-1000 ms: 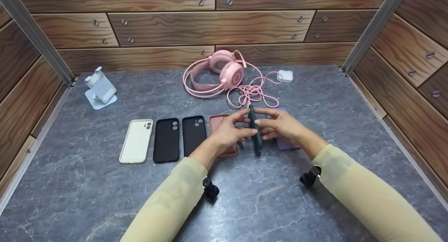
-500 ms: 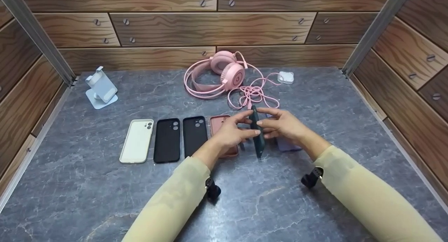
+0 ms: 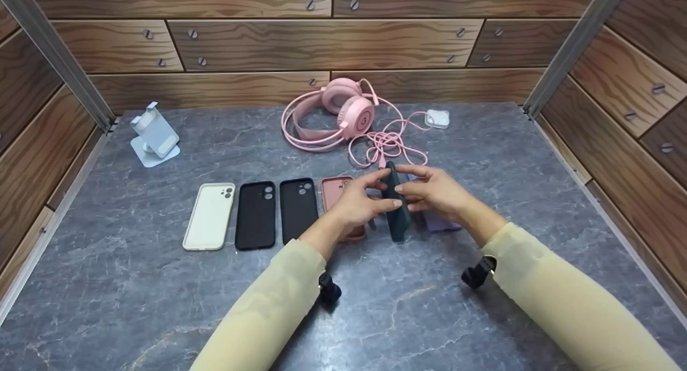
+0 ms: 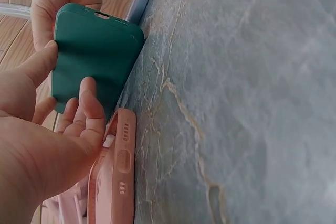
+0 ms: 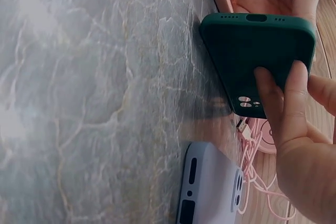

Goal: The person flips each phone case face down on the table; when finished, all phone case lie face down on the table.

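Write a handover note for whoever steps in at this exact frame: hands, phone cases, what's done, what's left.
Left hand: pinches the dark green silicone phone case from its left side.
Right hand: pinches the same case from the right. The case stands on its long edge on the grey marble-look table, tilted.
Lying flat in a row: cream phone case, two black phone cases, salmon-pink phone case; a lilac phone case lies to the right of the green one.
Done: five cases laid flat.
Left: likely laying the green case into the gap between the pink and lilac ones.
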`<state>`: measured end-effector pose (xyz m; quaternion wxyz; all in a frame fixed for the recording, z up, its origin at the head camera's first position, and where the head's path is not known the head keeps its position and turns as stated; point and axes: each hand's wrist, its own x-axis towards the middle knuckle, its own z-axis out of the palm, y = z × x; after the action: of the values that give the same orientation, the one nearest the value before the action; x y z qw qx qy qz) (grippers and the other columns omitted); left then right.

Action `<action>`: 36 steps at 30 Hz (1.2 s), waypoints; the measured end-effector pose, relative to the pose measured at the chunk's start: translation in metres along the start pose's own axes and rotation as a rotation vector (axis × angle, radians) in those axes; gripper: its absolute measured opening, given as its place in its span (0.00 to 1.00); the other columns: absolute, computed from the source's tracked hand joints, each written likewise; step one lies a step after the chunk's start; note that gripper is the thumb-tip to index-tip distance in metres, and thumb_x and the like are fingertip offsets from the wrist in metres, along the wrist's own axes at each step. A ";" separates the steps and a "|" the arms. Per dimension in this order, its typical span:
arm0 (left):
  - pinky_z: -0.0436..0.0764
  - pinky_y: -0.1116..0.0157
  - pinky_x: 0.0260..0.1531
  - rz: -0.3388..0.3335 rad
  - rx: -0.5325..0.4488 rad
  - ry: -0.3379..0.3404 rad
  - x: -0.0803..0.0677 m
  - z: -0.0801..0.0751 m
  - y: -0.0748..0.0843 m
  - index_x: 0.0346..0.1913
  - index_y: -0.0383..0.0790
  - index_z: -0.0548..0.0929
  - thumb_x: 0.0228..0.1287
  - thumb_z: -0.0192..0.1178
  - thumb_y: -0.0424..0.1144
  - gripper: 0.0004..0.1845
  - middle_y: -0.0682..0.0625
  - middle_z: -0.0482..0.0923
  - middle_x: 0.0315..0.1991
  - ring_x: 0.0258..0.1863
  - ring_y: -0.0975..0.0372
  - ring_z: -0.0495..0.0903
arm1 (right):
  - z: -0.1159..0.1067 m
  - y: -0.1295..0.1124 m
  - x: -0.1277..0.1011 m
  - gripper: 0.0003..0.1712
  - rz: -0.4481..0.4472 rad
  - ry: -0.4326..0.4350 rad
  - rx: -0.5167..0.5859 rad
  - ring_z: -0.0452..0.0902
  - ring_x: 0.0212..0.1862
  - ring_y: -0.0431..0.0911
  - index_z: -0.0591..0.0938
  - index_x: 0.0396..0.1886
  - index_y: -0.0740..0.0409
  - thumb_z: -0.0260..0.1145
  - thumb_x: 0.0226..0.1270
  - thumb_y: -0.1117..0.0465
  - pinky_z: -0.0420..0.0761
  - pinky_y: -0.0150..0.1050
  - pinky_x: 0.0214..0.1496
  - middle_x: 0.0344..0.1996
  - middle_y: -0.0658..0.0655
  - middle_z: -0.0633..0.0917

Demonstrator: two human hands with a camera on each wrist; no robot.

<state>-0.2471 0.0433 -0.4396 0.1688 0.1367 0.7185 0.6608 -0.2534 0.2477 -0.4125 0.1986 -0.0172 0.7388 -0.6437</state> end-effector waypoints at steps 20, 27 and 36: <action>0.82 0.63 0.37 -0.012 0.099 0.062 -0.002 0.002 0.006 0.70 0.51 0.70 0.56 0.72 0.38 0.38 0.48 0.74 0.51 0.38 0.60 0.81 | -0.006 -0.007 -0.008 0.39 -0.033 -0.012 0.135 0.85 0.45 0.51 0.65 0.73 0.54 0.67 0.64 0.68 0.84 0.37 0.34 0.48 0.63 0.84; 0.81 0.63 0.37 -0.034 0.105 0.091 -0.003 -0.003 0.007 0.70 0.54 0.70 0.56 0.73 0.41 0.38 0.49 0.72 0.56 0.39 0.61 0.82 | -0.010 -0.010 -0.011 0.38 -0.048 -0.037 0.200 0.85 0.44 0.51 0.65 0.74 0.54 0.67 0.65 0.68 0.83 0.35 0.33 0.47 0.62 0.85; 0.81 0.61 0.43 -0.043 0.030 0.098 -0.005 -0.005 0.007 0.69 0.57 0.71 0.54 0.74 0.41 0.38 0.47 0.76 0.51 0.46 0.59 0.80 | -0.012 -0.011 -0.012 0.37 -0.060 -0.049 0.240 0.84 0.45 0.51 0.65 0.73 0.55 0.65 0.66 0.69 0.84 0.38 0.36 0.49 0.62 0.83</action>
<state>-0.2453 0.0372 -0.4324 0.1456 0.0913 0.7385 0.6520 -0.2488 0.2608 -0.3980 0.1977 -0.0312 0.6507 -0.7324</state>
